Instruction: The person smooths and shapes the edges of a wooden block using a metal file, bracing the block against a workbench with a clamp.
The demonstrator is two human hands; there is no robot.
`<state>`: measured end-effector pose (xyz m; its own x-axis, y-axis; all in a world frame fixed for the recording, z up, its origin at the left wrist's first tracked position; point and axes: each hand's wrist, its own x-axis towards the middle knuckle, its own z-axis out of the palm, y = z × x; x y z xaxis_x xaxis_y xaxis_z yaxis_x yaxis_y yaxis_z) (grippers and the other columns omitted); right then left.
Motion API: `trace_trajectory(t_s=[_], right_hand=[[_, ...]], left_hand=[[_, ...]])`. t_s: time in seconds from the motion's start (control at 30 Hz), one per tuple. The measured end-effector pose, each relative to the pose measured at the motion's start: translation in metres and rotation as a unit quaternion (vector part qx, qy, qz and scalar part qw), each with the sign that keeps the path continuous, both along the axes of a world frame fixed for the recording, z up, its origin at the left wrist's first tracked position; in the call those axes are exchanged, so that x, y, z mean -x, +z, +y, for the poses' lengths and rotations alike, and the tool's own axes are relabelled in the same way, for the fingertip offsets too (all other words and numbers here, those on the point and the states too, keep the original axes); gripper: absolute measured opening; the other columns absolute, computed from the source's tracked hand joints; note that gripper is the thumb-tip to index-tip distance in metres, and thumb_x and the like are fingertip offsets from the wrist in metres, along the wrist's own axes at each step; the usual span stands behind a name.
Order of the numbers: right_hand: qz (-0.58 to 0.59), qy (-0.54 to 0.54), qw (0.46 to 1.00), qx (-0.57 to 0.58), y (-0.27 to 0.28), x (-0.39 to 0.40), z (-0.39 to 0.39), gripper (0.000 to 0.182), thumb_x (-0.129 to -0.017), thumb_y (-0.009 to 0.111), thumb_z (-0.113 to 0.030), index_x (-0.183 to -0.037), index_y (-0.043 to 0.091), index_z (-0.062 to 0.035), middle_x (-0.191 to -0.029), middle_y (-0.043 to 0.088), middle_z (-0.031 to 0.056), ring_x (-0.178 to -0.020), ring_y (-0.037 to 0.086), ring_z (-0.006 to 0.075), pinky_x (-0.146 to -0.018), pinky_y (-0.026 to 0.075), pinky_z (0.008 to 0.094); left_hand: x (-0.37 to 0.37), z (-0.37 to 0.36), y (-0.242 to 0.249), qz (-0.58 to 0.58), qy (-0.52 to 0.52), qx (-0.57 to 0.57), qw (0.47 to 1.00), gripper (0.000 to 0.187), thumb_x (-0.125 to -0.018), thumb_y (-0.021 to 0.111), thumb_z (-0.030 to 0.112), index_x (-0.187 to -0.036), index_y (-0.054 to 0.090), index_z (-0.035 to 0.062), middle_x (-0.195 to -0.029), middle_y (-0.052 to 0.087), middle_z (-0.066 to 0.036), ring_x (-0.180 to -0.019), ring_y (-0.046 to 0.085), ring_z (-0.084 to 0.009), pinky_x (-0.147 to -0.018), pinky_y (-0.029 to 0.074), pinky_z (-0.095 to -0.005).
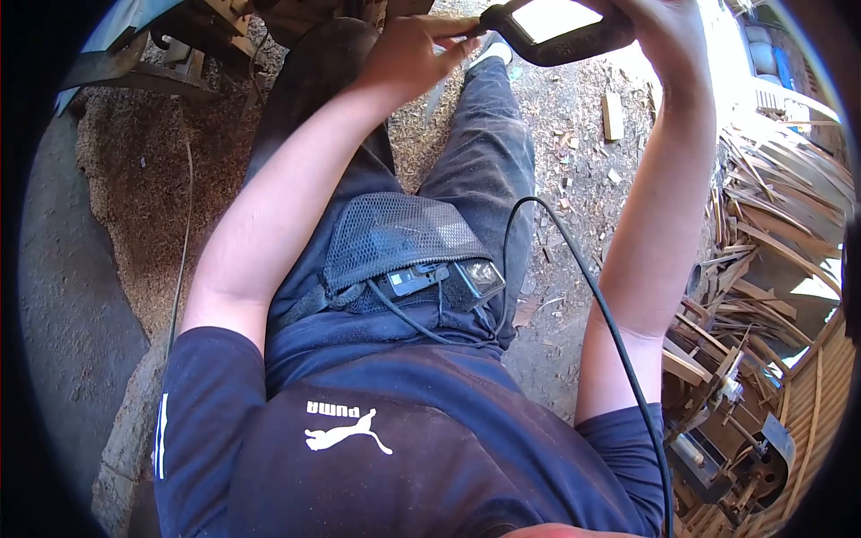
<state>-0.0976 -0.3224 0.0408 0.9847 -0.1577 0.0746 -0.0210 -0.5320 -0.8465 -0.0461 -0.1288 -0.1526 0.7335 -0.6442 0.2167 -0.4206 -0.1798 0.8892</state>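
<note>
Past my dark blue T-shirt, my left hand and right hand both clamp the rigid black-rimmed handheld device (probably light, slippery) by its rim.

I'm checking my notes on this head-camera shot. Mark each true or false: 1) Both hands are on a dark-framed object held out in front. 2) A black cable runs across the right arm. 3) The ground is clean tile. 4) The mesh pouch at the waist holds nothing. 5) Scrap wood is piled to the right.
1) True: the left hand and right hand grip the dark-framed object.
2) True: the black cable crosses it.
3) False: the ground is dirt strewn with wood chips.
4) False: the mesh pouch holds small devices.
5) True: the scrap wood lies there.
</note>
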Motion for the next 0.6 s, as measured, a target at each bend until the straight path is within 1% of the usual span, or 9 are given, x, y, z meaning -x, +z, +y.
trace_trajectory(t_s=[0.03, 0.13, 0.17, 0.2, 0.27, 0.3, 0.43, 0.53, 0.6], right_hand=[[0.003, -0.008, 1.000, 0.004, 0.002, 0.001, 0.002, 0.032, -0.083, 0.086, -0.030, -0.071, 0.067, -0.0083, -0.067, 0.071, 0.0052, -0.055, 0.061, 0.0076, -0.055, 0.050, 0.0225], [0.014, -0.004, 1.000, 0.004, 0.002, 0.000, -0.004, 0.032, -0.083, 0.086, -0.031, -0.071, 0.067, -0.0081, -0.067, 0.071, 0.0051, -0.055, 0.060, 0.0074, -0.055, 0.050, 0.0224], [0.017, 0.002, 1.000, 0.002, 0.002, -0.001, -0.006, 0.032, -0.083, 0.086, -0.031, -0.071, 0.067, -0.0081, -0.067, 0.071, 0.0050, -0.055, 0.060, 0.0073, -0.055, 0.050, 0.0224], [0.013, -0.006, 1.000, 0.003, 0.001, -0.001, -0.005, 0.032, -0.083, 0.086, -0.031, -0.072, 0.067, -0.0081, -0.067, 0.071, 0.0049, -0.055, 0.060, 0.0072, -0.055, 0.050, 0.0223], [0.006, -0.023, 1.000, 0.005, 0.001, 0.001, -0.003, 0.032, -0.083, 0.086, -0.032, -0.072, 0.067, -0.0082, -0.066, 0.070, 0.0046, -0.055, 0.060, 0.0071, -0.056, 0.051, 0.0223], [0.018, -0.031, 0.999, 0.007, 0.004, 0.002, 0.003, 0.032, -0.083, 0.086, -0.032, -0.072, 0.068, -0.0083, -0.067, 0.070, 0.0046, -0.055, 0.061, 0.0070, -0.056, 0.051, 0.0223], [0.032, -0.033, 0.999, 0.004, 0.006, 0.002, 0.002, 0.031, -0.084, 0.085, -0.033, -0.074, 0.069, -0.0082, -0.069, 0.071, 0.0048, -0.056, 0.062, 0.0070, -0.056, 0.051, 0.0223], [0.028, -0.012, 0.999, -0.018, 0.004, 0.002, -0.003, 0.031, -0.084, 0.085, -0.033, -0.075, 0.069, -0.0078, -0.070, 0.072, 0.0050, -0.057, 0.063, 0.0072, -0.056, 0.051, 0.0224], [0.021, 0.000, 0.999, -0.026, 0.003, 0.001, -0.004, 0.031, -0.084, 0.085, -0.034, -0.075, 0.070, -0.0077, -0.070, 0.073, 0.0050, -0.057, 0.063, 0.0073, -0.056, 0.052, 0.0224]], left_hand=[[0.009, 0.003, 0.006, -0.062, 0.009, -0.049, 0.997, 0.051, -0.094, 0.071, 0.030, -0.138, 0.060, 0.0060, -0.119, 0.071, -0.015, -0.107, 0.071, -0.0193, -0.091, 0.057, -0.0357], [0.033, 0.008, 0.011, 0.019, -0.033, 0.006, 0.999, 0.050, -0.098, 0.062, 0.028, -0.143, 0.056, 0.0073, -0.127, 0.067, -0.017, -0.113, 0.068, -0.0187, -0.090, 0.057, -0.0352], [0.032, 0.009, 0.013, 0.055, -0.041, 0.024, 0.997, 0.051, -0.100, 0.060, 0.027, -0.146, 0.052, 0.0083, -0.134, 0.063, -0.015, -0.119, 0.064, -0.0189, -0.091, 0.056, -0.0351], [0.024, 0.011, 0.013, 0.178, -0.072, 0.080, 0.978, 0.050, -0.100, 0.059, 0.027, -0.147, 0.052, 0.0087, -0.134, 0.063, -0.014, -0.120, 0.063, -0.0191, -0.092, 0.055, -0.0351], [0.002, 0.017, 0.006, 0.411, -0.129, 0.189, 0.883, 0.049, -0.102, 0.058, 0.026, -0.147, 0.051, 0.0097, -0.135, 0.063, -0.012, -0.122, 0.062, -0.0194, -0.094, 0.054, -0.0350], [-0.004, 0.021, 0.005, 0.543, -0.134, 0.229, 0.797, 0.045, -0.102, 0.059, 0.027, -0.144, 0.055, 0.0115, -0.137, 0.062, -0.010, -0.123, 0.060, -0.0190, -0.098, 0.052, -0.0352], [-0.022, 0.029, -0.013, 0.563, -0.258, 0.233, 0.750, 0.052, -0.099, 0.066, 0.028, -0.146, 0.052, 0.0096, -0.147, 0.055, -0.011, -0.119, 0.062, -0.0140, -0.099, 0.053, -0.0323], [-0.020, 0.028, -0.010, 0.532, -0.239, 0.186, 0.791, 0.056, -0.098, 0.069, 0.027, -0.147, 0.050, 0.0080, -0.147, 0.054, -0.010, -0.115, 0.063, -0.0120, -0.097, 0.053, -0.0298], [-0.020, 0.025, -0.009, 0.532, -0.231, 0.179, 0.795, 0.058, -0.097, 0.070, 0.027, -0.147, 0.049, 0.0078, -0.143, 0.057, -0.008, -0.111, 0.064, -0.0106, -0.096, 0.054, -0.0291]])
